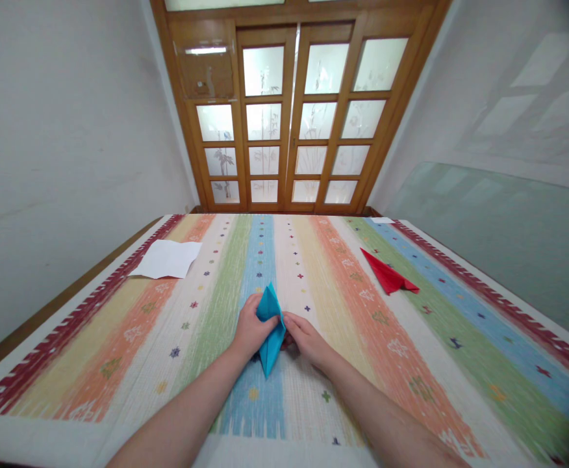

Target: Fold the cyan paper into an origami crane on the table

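A folded blue paper piece (271, 328), pointed at both ends, rests on the striped tablecloth (411, 364) in front of me. My left hand (250, 331) pinches its left side. From the right, my right hand (304, 338) grips the same paper near its middle. Both hands meet at the fold, fingertips almost touching.
A folded red paper plane (388, 274) lies further back on the right. A creased white sheet (166, 259) sits at the far left near the table edge. A wooden door with frosted glass panes (294, 117) stands behind the table, between white walls.
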`<action>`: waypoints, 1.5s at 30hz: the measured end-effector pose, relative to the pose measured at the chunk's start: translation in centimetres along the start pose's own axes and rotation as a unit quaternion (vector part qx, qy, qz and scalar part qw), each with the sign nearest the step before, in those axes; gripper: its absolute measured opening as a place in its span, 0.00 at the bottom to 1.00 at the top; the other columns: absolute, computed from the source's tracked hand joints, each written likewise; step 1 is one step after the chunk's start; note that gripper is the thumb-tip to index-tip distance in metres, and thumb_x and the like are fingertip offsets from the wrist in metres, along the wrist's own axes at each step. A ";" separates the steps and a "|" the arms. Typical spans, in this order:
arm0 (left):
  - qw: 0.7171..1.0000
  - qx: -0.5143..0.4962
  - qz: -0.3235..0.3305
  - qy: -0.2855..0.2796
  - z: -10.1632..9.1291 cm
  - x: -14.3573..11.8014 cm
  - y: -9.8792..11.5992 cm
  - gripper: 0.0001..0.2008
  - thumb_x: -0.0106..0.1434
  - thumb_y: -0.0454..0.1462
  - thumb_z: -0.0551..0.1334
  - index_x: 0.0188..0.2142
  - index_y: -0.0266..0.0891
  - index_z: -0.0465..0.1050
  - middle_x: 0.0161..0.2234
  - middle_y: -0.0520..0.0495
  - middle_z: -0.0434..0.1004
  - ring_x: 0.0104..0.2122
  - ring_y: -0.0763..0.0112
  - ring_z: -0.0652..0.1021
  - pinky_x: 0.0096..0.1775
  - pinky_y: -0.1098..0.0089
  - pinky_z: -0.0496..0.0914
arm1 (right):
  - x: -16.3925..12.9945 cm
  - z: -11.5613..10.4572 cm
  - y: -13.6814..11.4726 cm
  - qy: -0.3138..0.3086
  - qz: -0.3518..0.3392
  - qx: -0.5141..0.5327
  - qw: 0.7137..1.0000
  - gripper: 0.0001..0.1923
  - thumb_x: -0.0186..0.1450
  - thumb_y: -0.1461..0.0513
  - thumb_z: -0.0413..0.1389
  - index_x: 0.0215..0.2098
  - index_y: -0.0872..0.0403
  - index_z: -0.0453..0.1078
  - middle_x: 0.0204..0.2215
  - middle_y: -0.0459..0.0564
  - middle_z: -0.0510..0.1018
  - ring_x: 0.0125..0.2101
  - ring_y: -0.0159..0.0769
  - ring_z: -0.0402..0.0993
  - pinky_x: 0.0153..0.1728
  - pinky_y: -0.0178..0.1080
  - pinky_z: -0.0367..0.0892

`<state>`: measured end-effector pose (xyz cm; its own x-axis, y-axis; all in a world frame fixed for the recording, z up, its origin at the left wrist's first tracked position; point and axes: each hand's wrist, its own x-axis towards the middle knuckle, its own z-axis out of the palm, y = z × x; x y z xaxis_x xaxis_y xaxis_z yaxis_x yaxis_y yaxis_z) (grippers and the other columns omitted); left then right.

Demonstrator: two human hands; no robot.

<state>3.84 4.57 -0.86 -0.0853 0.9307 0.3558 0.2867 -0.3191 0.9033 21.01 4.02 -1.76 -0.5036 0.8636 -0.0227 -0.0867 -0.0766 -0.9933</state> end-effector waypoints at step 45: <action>0.936 -0.264 -0.232 -0.007 -1.5 1.3 -1.9 0.24 0.53 0.52 0.71 0.37 0.32 0.80 0.21 0.53 0.68 0.20 0.76 0.68 0.22 0.75 0.62 | -0.5 0.3 -2.0 -0.059 0.012 -0.050 0.997 0.16 0.61 0.62 0.58 0.47 0.54 0.75 0.38 0.51 0.81 0.32 0.37 0.74 0.33 0.37 0.67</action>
<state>1.70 6.16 -1.77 -0.0707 0.9921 -0.1036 -0.2894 0.0790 0.9540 21.18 3.61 0.30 -0.6019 0.7977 -0.0385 0.0099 -0.0407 -0.9991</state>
